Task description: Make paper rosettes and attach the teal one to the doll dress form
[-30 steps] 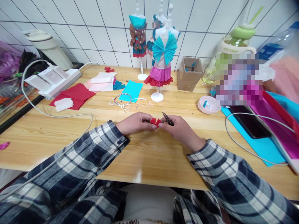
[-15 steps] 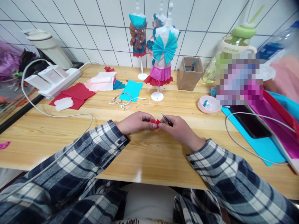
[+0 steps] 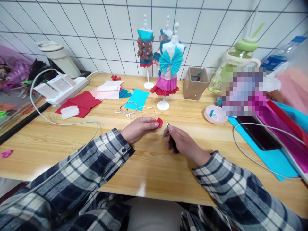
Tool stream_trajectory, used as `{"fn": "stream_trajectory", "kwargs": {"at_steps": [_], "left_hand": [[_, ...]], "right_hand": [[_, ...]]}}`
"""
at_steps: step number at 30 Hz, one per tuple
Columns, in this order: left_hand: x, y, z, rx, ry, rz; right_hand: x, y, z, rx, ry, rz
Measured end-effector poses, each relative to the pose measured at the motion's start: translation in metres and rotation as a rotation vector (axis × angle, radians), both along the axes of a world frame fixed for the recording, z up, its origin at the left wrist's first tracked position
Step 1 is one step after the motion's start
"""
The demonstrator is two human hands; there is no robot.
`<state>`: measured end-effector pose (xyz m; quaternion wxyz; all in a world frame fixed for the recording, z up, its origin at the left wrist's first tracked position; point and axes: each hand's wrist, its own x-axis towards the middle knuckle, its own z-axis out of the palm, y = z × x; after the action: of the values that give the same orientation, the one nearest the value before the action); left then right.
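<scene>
My left hand (image 3: 139, 128) pinches a small pleated piece of red crepe paper (image 3: 159, 122) between thumb and fingers, and the piece fans out past the fingertips. Just to the right, my right hand (image 3: 179, 139) is closed around a slim dark tool with a metal tip (image 3: 167, 123). That tip points up and away, a short gap from the red paper. Most of the tool is hidden in the palm, so its kind is unclear. Beyond the hands stands a white mini dress form (image 3: 170, 75) with a turquoise pleated bow and a pink and red skirt.
Behind are another dressed form (image 3: 145, 48) and a cardboard box (image 3: 196, 83). A pink bowl (image 3: 216, 114) and a phone (image 3: 258, 133) lie right. Wire coils (image 3: 128, 109), turquoise paper (image 3: 137, 98), red paper (image 3: 84, 102) and a power strip (image 3: 79, 85) lie left. A white cable (image 3: 96, 128) crosses my left sleeve.
My right hand has drawn back from the red paper and turned the tool upright in its grip. My left hand keeps the red piece, now more fanned out. The view has tilted up slightly.
</scene>
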<state>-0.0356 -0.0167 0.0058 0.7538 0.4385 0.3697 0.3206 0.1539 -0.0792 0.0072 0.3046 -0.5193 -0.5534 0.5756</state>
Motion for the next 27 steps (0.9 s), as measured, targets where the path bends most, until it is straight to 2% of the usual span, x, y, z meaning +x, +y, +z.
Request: {"fn": "stream_trajectory", "kwargs": {"at_steps": [3, 7, 20, 27], "left_hand": [[-0.0001, 0.0003, -0.0005, -0.019, -0.018, 0.006], [-0.0004, 0.0001, -0.0011, -0.008, -0.019, -0.003], [0.0003, -0.0001, -0.0010, -0.001, -0.009, -0.008], [0.0007, -0.0002, -0.0014, -0.010, -0.006, -0.001]], "right_hand": [[-0.0034, -0.0029, -0.0026, -0.002, -0.023, 0.113], [-0.0043, -0.0049, -0.0043, 0.008, -0.050, 0.169], [-0.0061, -0.0054, -0.0073, -0.014, -0.051, 0.121], [-0.0066, -0.0048, -0.0037, 0.051, -0.102, 0.141]]}}
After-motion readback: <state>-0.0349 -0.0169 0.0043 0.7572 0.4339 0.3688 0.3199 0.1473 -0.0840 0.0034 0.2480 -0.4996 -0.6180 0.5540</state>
